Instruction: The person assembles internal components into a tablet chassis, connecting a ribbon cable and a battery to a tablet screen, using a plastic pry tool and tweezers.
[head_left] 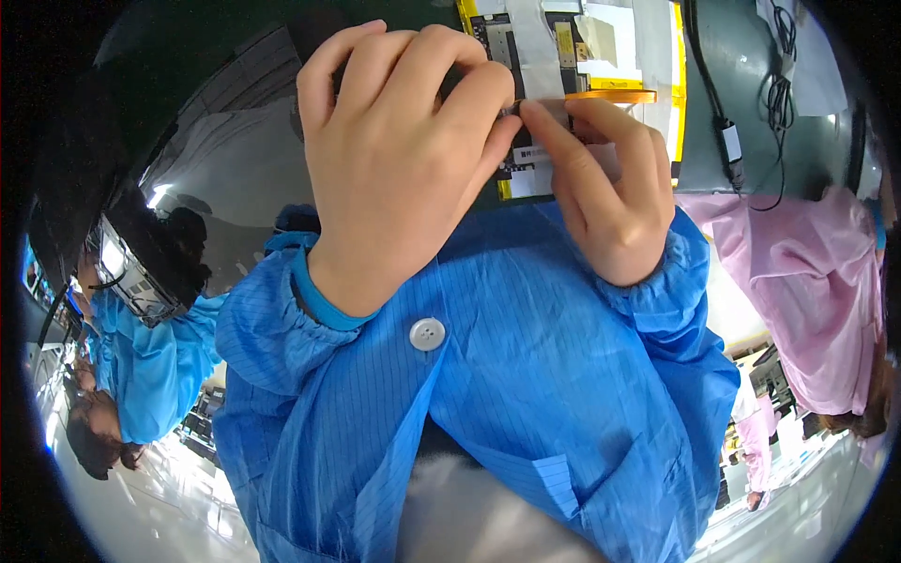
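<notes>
An opened flat electronic device [540, 159], with dark circuit boards, white panels and yellow edging, lies at the top middle under my fingertips. My left hand [394, 150] reaches over its left side, fingers curled, thumb and forefinger pressed together at the board. Whatever lies between them is too small or hidden to name. My right hand [615, 188] is bent over the device's lower right part. Its forefinger tip almost meets the left thumb, and its other fingers are folded, hiding what they hold. A thin orange ring-like strip [624, 96], seen edge-on, crosses the device just beyond the right fingers.
Right of the device, a black cable [718, 103] with a white label runs down the dark green table [718, 33]. A bundled black cord [781, 84] lies beyond it. A person in pink [798, 281] is at the right, another in blue [150, 366] at the left.
</notes>
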